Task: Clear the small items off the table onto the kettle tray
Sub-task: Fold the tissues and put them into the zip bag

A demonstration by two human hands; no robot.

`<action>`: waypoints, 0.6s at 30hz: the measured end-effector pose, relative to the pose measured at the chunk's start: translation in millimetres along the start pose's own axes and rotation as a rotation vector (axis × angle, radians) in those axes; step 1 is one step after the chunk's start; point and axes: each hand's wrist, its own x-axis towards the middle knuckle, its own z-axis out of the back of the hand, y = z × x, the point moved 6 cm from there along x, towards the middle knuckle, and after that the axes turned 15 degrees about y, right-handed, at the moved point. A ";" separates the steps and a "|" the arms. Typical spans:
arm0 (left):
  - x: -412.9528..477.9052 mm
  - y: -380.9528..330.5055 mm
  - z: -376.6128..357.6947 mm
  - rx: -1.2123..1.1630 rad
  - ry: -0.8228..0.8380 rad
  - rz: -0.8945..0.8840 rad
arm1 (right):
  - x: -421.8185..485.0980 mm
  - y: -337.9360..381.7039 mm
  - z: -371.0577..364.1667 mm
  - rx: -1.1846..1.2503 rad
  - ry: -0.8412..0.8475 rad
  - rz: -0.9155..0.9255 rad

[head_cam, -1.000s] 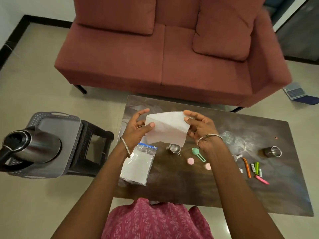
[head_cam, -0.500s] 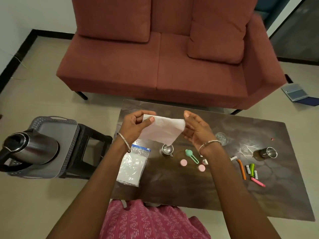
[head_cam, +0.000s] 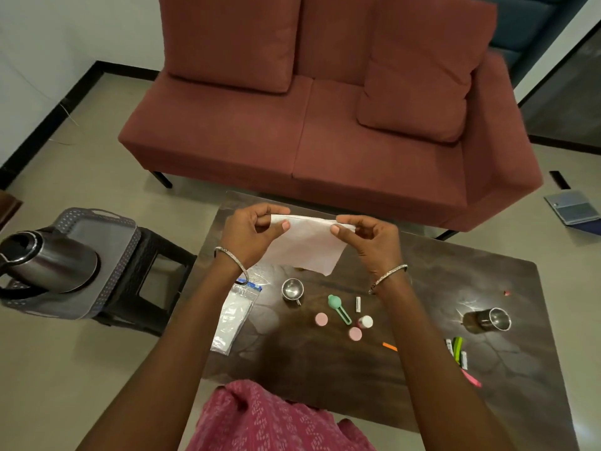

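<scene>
Head view: left hand and right hand pinch tissue by its top edge above table.

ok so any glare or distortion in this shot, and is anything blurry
Head view: light glares off the dark table beside the steel cup; the wide-angle lens bows the sofa and floor edges; the white paper looks sharp, the frame corners slightly softer.

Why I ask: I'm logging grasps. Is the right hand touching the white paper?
Touching. Head view shows the right hand pinching the white paper at its top edge.
</scene>
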 end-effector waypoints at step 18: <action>-4.9 -45.5 -53.5 -0.007 -0.104 -0.086 | 10.8 40.3 60.3 -0.318 0.251 0.225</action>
